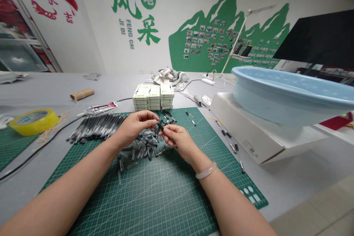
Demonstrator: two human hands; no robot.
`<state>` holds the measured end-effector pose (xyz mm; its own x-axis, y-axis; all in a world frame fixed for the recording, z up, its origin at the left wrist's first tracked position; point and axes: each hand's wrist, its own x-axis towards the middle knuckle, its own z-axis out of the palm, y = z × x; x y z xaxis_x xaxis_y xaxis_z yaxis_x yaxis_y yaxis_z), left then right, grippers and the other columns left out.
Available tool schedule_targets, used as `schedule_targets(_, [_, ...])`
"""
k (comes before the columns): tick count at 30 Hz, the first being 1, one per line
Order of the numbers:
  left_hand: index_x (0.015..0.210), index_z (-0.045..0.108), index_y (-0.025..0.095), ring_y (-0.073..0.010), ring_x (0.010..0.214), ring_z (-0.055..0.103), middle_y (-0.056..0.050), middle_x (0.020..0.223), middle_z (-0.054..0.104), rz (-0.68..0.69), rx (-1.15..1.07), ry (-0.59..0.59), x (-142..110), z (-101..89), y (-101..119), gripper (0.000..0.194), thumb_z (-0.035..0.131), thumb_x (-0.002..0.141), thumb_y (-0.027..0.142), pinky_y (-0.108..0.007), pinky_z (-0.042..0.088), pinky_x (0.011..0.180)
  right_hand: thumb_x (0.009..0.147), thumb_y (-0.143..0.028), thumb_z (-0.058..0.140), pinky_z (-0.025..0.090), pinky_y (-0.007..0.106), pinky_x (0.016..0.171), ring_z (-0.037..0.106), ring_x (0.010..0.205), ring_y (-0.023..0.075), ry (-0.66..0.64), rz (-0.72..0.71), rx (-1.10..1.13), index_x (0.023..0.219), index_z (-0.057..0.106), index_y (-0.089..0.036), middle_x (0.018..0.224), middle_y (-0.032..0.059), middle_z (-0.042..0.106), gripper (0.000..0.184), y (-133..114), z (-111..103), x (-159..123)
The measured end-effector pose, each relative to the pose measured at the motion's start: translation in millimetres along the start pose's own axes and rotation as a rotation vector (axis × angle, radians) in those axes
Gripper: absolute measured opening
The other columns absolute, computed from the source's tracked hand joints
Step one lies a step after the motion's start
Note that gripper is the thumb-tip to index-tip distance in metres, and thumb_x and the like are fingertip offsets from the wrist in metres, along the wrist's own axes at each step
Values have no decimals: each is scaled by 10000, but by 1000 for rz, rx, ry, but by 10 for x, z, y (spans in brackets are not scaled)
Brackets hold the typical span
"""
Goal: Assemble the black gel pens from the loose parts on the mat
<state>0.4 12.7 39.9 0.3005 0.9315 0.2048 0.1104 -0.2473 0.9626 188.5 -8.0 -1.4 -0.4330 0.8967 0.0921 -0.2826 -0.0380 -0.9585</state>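
Note:
My left hand (138,125) and my right hand (177,138) meet above the green cutting mat (155,199), both closed in a pinch. Between their fingertips is a small black pen part (160,124), perhaps a cap; the fingers hide some of it. Below and behind the hands lies a loose pile of clear and black pen parts (148,146). To the left, many pens (96,127) lie side by side in a dense row, partly behind my left forearm. A pen (190,118) rests alone on the mat beyond my right hand.
Small white-green boxes (153,96) stand stacked behind the pens. A yellow tape roll (34,121) and a black cable (41,149) lie left. At right, a blue basin (276,99) sits on a white carton (257,132), with several loose pens (229,136) beside it.

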Motion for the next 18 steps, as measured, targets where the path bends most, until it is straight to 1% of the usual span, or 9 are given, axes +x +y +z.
schedule_targets(2, [938, 670, 177, -130, 684, 540, -9, 788, 630, -6, -39, -3, -8, 45, -4, 255, 691, 740, 337, -272, 447, 686, 774, -445, 653, 177, 191, 413, 348, 442, 42, 12, 4, 28, 803, 641, -142, 590, -39, 495, 305, -4, 11, 0])
schedule_targets(4, [975, 668, 179, -141, 719, 554, -15, 812, 640, -14, -63, -45, -22, 106, -8, 271, 682, 747, 325, -277, 446, 703, 771, -455, 658, 183, 186, 408, 366, 445, 43, 27, -1, 63, 810, 624, -151, 611, -33, 514, 308, -6, 22, 1])
schedule_targets(6, [941, 675, 168, -147, 726, 554, -16, 786, 640, -17, -47, -93, -34, 161, -14, 240, 675, 751, 316, -278, 438, 704, 775, -449, 661, 201, 179, 409, 399, 458, 48, 29, -12, 91, 796, 596, -161, 626, -27, 535, 296, -2, 29, 2])
schedule_targets(8, [871, 678, 158, -141, 702, 541, -8, 743, 625, -13, -23, -96, -36, 186, -20, 200, 674, 750, 318, -273, 428, 688, 786, -443, 654, 239, 174, 418, 441, 483, 59, 14, -16, 99, 797, 579, -169, 639, -20, 553, 284, 7, 33, 1])
schedule_targets(10, [848, 671, 160, -129, 663, 524, 6, 711, 604, -14, -34, -55, -23, 166, -23, 207, 672, 751, 343, -265, 421, 659, 791, -445, 648, 307, 177, 446, 491, 525, 77, 1, -6, 76, 829, 590, -172, 665, -9, 576, 282, 17, 35, -1])
schedule_targets(13, [854, 652, 158, -125, 649, 523, 9, 705, 585, -39, -101, 74, 5, 83, -27, 266, 676, 741, 398, -249, 418, 608, 768, -451, 665, 413, 211, 527, 540, 585, 101, -8, 28, -4, 858, 625, -164, 693, 3, 602, 303, 36, 35, 0])
schedule_targets(15, [882, 649, 153, -134, 689, 543, -10, 755, 599, -59, -136, 153, 10, 48, -29, 312, 682, 730, 423, -238, 422, 589, 765, -460, 662, 437, 228, 557, 540, 582, 103, -17, 48, -55, 845, 646, -153, 673, 3, 603, 317, 51, 37, 2])
schedule_targets(16, [900, 650, 153, -141, 717, 555, -22, 796, 613, -72, -145, 161, 6, 49, -29, 329, 685, 724, 429, -238, 428, 591, 773, -468, 650, 437, 231, 555, 535, 570, 101, -22, 55, -75, 844, 653, -148, 660, 3, 603, 328, 58, 40, 4])
schedule_targets(18, [921, 659, 158, -146, 730, 566, -36, 848, 635, -94, -144, 102, -8, 90, -23, 340, 689, 719, 430, -248, 442, 607, 793, -489, 618, 430, 232, 539, 526, 544, 98, -28, 62, -99, 852, 661, -143, 639, 2, 601, 353, 71, 46, 8])
